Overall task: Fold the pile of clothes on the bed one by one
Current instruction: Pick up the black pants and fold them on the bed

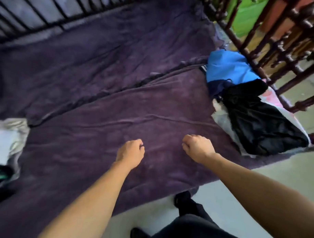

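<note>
Purple blanket (pixel 117 103) covers the bed, its middle seemingly kept bare for folding. The pile of clothes (pixel 242 100) lies mid-right by the railing (pixel 256 56), blue garment (pixel 225 67) above black garment (pixel 262 126). Left hand (pixel 131 151) and right hand (pixel 198 148) hover lower centre, fingers curled on nothing. Pale clothes (pixel 7 140) sit mid-left.

matt purple bed blanket (pixel 153 104), glossy wood railing (pixel 272 44)

Home bedroom, purple-sheeted bed (pixel 135 104), clothes (pixel 255 120) piled on it, wooden railing (pixel 272 51)
</note>
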### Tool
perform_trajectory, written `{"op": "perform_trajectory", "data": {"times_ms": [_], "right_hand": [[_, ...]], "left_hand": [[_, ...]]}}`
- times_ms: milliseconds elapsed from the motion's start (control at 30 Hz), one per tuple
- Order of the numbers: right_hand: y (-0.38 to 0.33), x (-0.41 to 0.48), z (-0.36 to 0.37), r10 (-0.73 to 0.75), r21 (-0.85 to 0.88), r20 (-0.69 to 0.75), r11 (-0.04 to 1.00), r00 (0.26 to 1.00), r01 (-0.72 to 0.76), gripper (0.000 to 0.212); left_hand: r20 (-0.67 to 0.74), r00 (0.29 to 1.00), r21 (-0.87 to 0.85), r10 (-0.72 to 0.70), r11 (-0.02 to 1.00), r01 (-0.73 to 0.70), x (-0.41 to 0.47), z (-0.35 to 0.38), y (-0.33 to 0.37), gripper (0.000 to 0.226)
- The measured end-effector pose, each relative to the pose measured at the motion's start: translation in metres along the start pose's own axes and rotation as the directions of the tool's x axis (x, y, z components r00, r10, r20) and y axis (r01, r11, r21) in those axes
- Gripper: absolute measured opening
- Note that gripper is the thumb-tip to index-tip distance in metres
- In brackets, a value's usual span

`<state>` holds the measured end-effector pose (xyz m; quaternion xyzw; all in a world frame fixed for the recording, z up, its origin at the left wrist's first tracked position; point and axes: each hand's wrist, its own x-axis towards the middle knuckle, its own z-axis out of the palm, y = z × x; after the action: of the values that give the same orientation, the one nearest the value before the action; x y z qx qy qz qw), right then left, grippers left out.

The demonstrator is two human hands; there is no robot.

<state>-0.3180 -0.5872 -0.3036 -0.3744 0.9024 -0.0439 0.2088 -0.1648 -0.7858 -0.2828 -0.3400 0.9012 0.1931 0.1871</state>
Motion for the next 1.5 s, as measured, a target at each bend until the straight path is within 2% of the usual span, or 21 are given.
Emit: {"op": "perform_trajectory", "data": {"times_ms": [200, 367, 567, 667, 933, 1067, 1167, 1267, 1367, 1433, 1500], "right_hand": [[-0.181, -0.038, 0.026, -0.222, -0.040, 0.034, 0.974, 0.975, 0.223, 0.021], [-0.320, -0.068, 0.036, -0.340, -0.022, 0.081, 0.939, 0.937, 0.342, 0.024], [-0.457, -0.074, 0.031, -0.492, -0.031, 0.100, 0.867, 0.865, 0.497, 0.019], [-0.514, -0.065, 0.035, -0.524, -0.038, 0.078, 0.848, 0.848, 0.528, 0.020], [-0.648, 0.001, 0.076, -0.513, 0.025, 0.138, 0.857, 0.847, 0.515, 0.021], [-0.722, 0.028, 0.107, -0.478, 0.066, 0.236, 0.877, 0.846, 0.477, 0.024], [-0.780, 0.041, 0.128, -0.473, 0.041, 0.305, 0.874, 0.827, 0.484, 0.030], [-0.831, 0.047, 0.146, -0.480, 0.044, 0.306, 0.870, 0.822, 0.492, 0.041], [-0.871, 0.059, 0.166, -0.437, 0.064, 0.270, 0.897, 0.858, 0.437, 0.057], [-0.886, 0.067, 0.181, -0.360, 0.074, 0.256, 0.933, 0.897, 0.353, 0.074], [-0.893, 0.072, 0.196, -0.231, 0.124, 0.287, 0.971, 0.930, 0.204, 0.091]], "left_hand": [[-0.086, 0.976, -0.088, -0.198, 0.978, 0.191, -0.141, -0.006, -0.177, 0.025], [-0.153, 0.932, -0.172, -0.329, 0.938, 0.302, -0.241, -0.030, -0.299, 0.023], [-0.262, 0.846, -0.246, -0.465, 0.880, 0.407, -0.306, -0.061, -0.405, 0.024], [-0.268, 0.827, -0.278, -0.494, 0.862, 0.424, -0.316, -0.071, -0.450, 0.025], [-0.270, 0.814, -0.283, -0.514, 0.850, 0.443, -0.296, -0.112, -0.581, 0.025], [-0.178, 0.819, -0.286, -0.546, 0.825, 0.488, -0.284, -0.133, -0.657, 0.023], [-0.181, 0.799, -0.280, -0.574, 0.809, 0.518, -0.277, -0.148, -0.715, 0.021], [-0.181, 0.808, -0.237, -0.560, 0.822, 0.517, -0.272, -0.153, -0.761, 0.021], [-0.172, 0.831, -0.233, -0.529, 0.842, 0.487, -0.259, -0.155, -0.799, 0.027], [-0.170, 0.870, -0.183, -0.464, 0.882, 0.435, -0.244, -0.154, -0.821, 0.038], [-0.194, 0.914, -0.081, -0.355, 0.935, 0.346, -0.223, -0.152, -0.838, 0.052]]}}
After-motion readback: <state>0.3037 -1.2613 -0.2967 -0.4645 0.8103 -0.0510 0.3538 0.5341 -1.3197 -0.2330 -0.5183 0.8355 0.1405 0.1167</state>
